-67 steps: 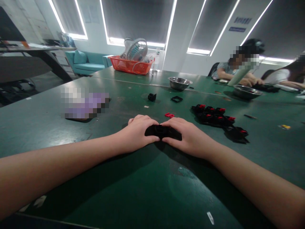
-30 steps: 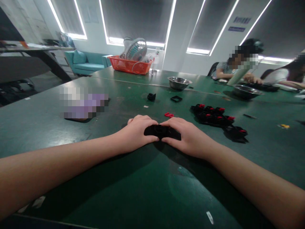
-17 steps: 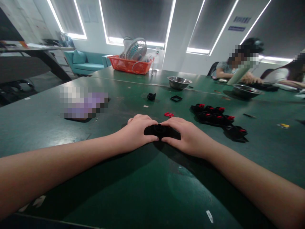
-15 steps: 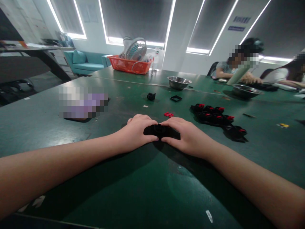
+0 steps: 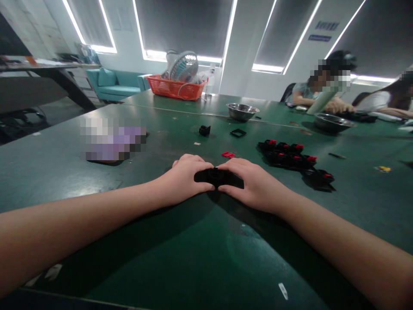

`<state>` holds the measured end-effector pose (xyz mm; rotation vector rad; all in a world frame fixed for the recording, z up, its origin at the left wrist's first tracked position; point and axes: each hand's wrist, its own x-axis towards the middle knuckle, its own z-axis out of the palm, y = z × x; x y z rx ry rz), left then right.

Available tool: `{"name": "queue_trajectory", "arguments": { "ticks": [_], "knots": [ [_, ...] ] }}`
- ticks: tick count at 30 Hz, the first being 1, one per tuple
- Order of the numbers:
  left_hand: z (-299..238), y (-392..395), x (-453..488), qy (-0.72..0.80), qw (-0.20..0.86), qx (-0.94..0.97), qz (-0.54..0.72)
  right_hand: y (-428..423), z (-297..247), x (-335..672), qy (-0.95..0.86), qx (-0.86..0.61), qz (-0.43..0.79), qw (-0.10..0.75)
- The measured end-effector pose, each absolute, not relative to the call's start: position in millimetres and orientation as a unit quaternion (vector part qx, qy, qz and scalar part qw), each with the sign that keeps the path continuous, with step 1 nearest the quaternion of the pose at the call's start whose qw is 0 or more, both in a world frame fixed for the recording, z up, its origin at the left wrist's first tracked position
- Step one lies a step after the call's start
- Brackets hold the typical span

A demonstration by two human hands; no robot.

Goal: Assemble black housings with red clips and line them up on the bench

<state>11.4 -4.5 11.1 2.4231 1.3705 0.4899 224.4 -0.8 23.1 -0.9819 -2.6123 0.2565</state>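
Note:
A black plastic part [image 5: 218, 178] sits between my two hands on the green table [image 5: 193, 254]. My left hand [image 5: 184, 177] grips its left end with curled fingers. My right hand [image 5: 254, 185] grips its right end, fingers wrapped over the top. Both forearms rest on the table. Just beyond my fingers lie small red clips [image 5: 228, 154]. To the right is a cluster of black parts with red tabs [image 5: 292, 157].
A small black block [image 5: 204, 130] and a black square frame [image 5: 238, 133] lie farther back. Two steel bowls [image 5: 242, 111] [image 5: 332, 122] and an orange basket with a fan [image 5: 176, 87] stand behind. Two other people sit at the far right. A blurred object [image 5: 111, 140] lies left.

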Motion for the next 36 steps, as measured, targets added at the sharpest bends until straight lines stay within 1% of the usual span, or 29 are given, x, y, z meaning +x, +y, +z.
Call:
{"name": "queue_trajectory", "arguments": {
  "ticks": [13,19,28,36],
  "knots": [
    [11.8,-4.1,9.5,0.474,0.164,0.851,0.157,-1.6,22.6,223.1,-0.905,-0.364,0.127,0.182],
    [11.1,-6.6,8.3,0.462,0.168,0.853,0.176,-1.1,22.9,224.8,-0.903,-0.356,0.136,0.197],
    [8.7,-4.5,8.5,0.466,0.162,0.851,0.179,2.0,22.5,225.6,-0.902,-0.356,0.154,0.19],
    [11.9,-4.9,9.4,0.478,0.171,0.846,0.166,2.1,21.2,225.4,-0.905,-0.356,0.137,0.188]
  ]
}}
